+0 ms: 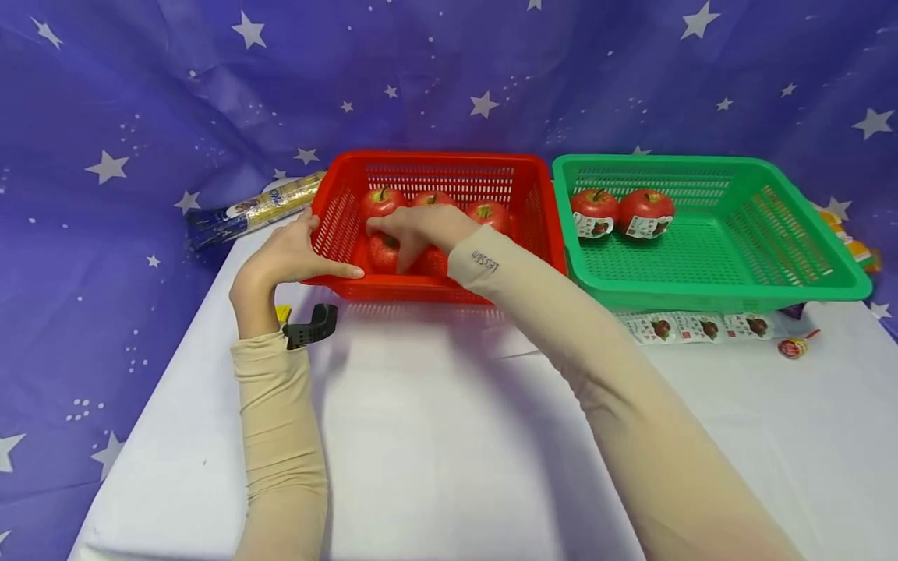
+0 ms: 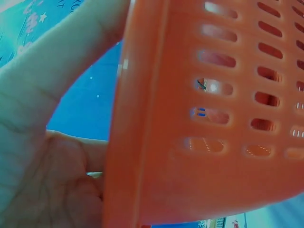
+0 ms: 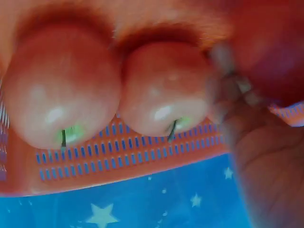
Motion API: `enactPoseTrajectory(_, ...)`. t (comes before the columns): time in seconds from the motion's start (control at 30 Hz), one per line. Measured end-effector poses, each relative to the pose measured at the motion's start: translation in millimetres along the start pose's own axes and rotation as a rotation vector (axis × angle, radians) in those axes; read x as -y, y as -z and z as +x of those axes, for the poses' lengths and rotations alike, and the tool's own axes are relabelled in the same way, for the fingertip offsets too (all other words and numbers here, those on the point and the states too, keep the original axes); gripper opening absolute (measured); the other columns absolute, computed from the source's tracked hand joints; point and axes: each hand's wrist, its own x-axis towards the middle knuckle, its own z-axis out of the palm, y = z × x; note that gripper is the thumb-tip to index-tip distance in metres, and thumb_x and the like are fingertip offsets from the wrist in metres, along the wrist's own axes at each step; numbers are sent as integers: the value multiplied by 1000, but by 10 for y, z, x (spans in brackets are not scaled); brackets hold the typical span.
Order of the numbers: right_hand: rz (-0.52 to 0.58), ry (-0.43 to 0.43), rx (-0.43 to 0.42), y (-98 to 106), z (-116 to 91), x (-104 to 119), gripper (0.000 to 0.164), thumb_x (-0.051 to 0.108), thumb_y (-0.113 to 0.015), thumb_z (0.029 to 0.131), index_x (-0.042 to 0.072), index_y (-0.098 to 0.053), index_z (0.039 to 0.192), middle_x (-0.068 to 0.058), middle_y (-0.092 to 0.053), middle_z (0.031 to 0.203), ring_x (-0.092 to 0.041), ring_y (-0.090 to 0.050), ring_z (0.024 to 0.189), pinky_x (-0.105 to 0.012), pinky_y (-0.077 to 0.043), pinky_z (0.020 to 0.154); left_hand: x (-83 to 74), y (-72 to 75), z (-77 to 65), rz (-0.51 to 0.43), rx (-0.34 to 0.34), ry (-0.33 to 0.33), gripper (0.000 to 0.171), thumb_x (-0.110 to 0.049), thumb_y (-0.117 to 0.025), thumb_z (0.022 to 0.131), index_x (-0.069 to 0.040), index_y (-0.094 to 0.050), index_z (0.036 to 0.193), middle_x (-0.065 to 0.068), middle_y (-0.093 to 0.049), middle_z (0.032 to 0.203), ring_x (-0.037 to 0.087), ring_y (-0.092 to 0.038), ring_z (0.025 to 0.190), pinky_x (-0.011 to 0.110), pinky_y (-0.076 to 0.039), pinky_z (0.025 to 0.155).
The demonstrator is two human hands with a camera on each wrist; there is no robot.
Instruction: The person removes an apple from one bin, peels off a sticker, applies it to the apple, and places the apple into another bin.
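Note:
A red plastic basket (image 1: 449, 290) holds several red apples (image 1: 489, 214). My left hand (image 1: 284, 253) grips its left front corner, the thumb lying along the front rim; the left wrist view shows the fingers around the rim beside the slotted wall (image 2: 166, 180). My right hand (image 1: 428, 226) reaches down into this basket, fingers and thumb around an apple (image 1: 383, 254) at the front left. In the right wrist view, that hand (image 3: 266, 156) is at a dark, blurred apple (image 3: 275, 47), and two more apples (image 3: 61, 85) sit along the basket wall.
On the right, against the red basket, stands a green basket (image 1: 744, 292) with two labelled apples (image 1: 646, 214) at its left. Labelled packets (image 1: 677, 327) and a lollipop (image 1: 793, 348) lie before it. A long pasta-like packet (image 1: 259, 209) lies back left. Behind hangs a starry purple cloth (image 1: 421, 70).

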Motion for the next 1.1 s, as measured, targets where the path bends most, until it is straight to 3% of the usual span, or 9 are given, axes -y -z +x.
enactPoseTrajectory(0.17,68,39,-128,264,-406,-54,84,37,-77,79,27,-27,145,-7,-41,142,-23,-38,131,-41,-37,109,45,44,35,18,-2,-4,115,-58,-76,71,2,-19,150,24,-43,141,38,-46,120,56,-43,97)
enactPoseTrajectory(0.33,159,125,-361,400,-919,-66,88,39,-78,78,29,-25,148,-7,-39,144,-23,-37,133,-41,-40,107,68,107,96,22,-20,4,119,-61,-76,70,3,-16,151,25,-40,143,39,-43,123,59,-40,100)
enactPoseTrajectory(0.5,207,263,-636,200,-1393,-8,87,45,-81,73,26,-36,145,-5,-48,137,-21,-48,125,-40,-47,100,70,140,150,21,-33,-9,116,-60,-76,71,4,-20,150,25,-43,140,38,-44,121,59,-39,101)
enactPoseTrajectory(0.63,205,322,-750,-182,-1668,70,87,45,-84,70,21,-42,142,-7,-52,128,-21,-55,116,-40,-51,94,85,138,162,16,-21,-10,117,-59,-76,71,4,-17,151,26,-42,141,39,-43,122,59,-38,101)
enactPoseTrajectory(0.73,239,328,-768,-522,-1751,123,87,44,-85,68,20,-44,141,-7,-53,122,-21,-58,109,-39,-53,90,137,161,133,26,-8,-1,120,-60,-75,71,4,-13,152,28,-37,145,41,-40,125,61,-36,102)
enactPoseTrajectory(0.87,296,299,-725,-925,-1739,140,86,46,-84,69,22,-45,141,-5,-55,120,-19,-60,104,-37,-55,85,236,250,68,42,1,16,122,-59,-74,73,4,-6,152,30,-26,151,45,-33,130,64,-31,104)
enactPoseTrajectory(1.0,287,187,-588,-1239,-1742,67,85,48,-83,68,26,-45,141,-6,-55,120,-20,-59,102,-38,-54,84,293,322,32,38,-2,25,124,-60,-73,73,1,-1,153,30,-21,154,46,-30,131,66,-29,104)
enactPoseTrajectory(1.1,255,157,-483,-1432,-1740,20,84,49,-82,68,25,-46,140,-5,-56,114,-18,-60,97,-37,-53,84,317,338,5,33,1,31,124,-60,-73,73,0,1,153,29,-19,155,46,-28,133,66,-28,104)
